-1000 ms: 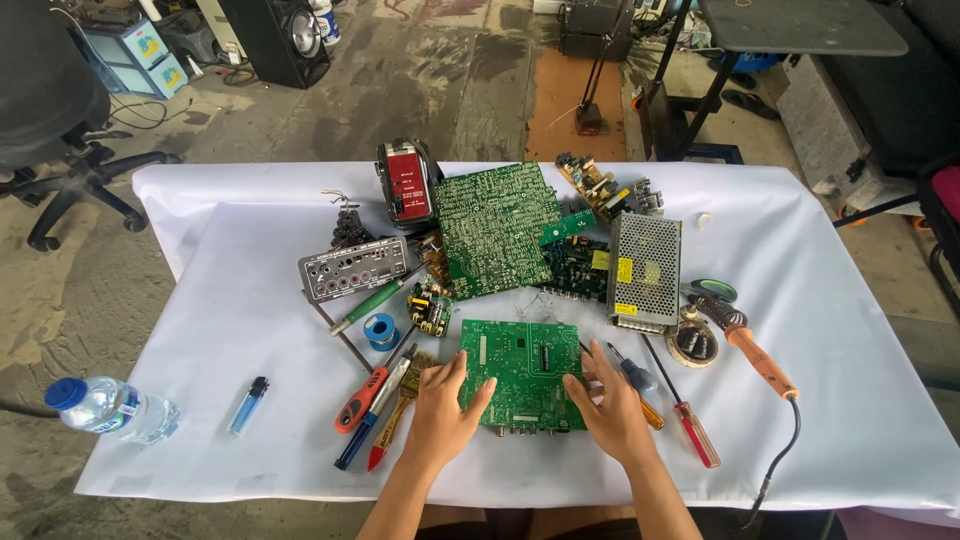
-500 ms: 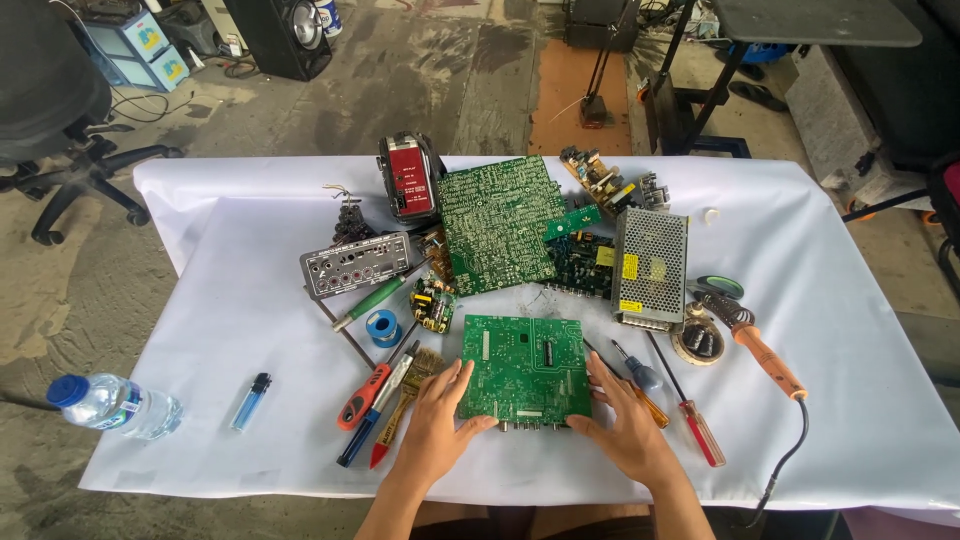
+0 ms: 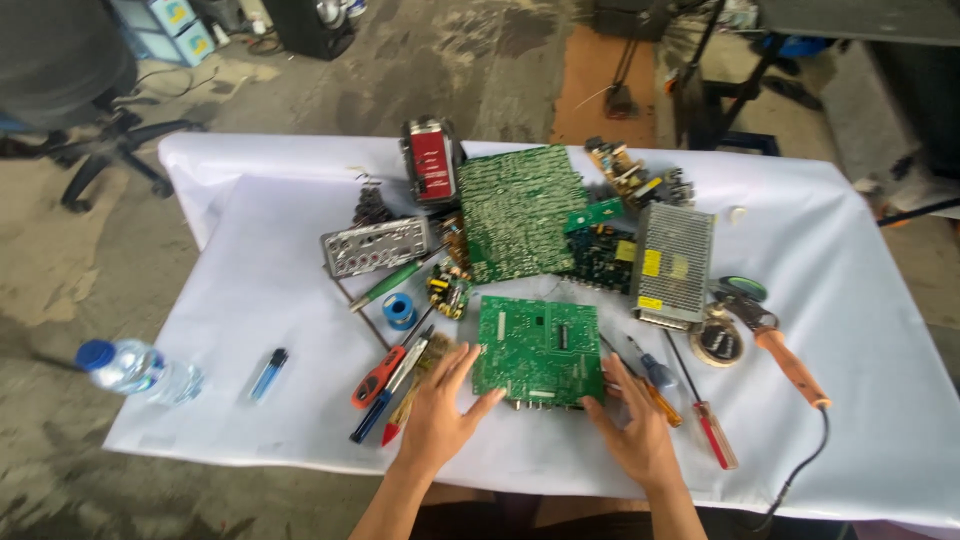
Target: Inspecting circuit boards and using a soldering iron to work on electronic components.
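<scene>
A small green circuit board (image 3: 540, 348) lies flat on the white cloth near the front edge of the table. My left hand (image 3: 440, 410) rests with fingers spread at the board's lower left corner, fingertips touching its edge. My right hand (image 3: 635, 430) sits at the lower right corner, fingers apart and touching the board's edge. Neither hand grips anything. Screwdrivers and pens (image 3: 385, 385) lie just left of my left hand. More screwdrivers (image 3: 690, 405) lie right of my right hand.
A larger green board (image 3: 520, 210), a metal power supply box (image 3: 672, 262), a red device (image 3: 432, 165) and a metal plate (image 3: 375, 245) crowd the table's back. A soldering iron (image 3: 790, 365) lies right. A water bottle (image 3: 135, 368) and a blue lighter (image 3: 268, 372) lie left.
Both hands slid back toward me, from lying over the board's lower part to resting at its lower corners. The board stays in place.
</scene>
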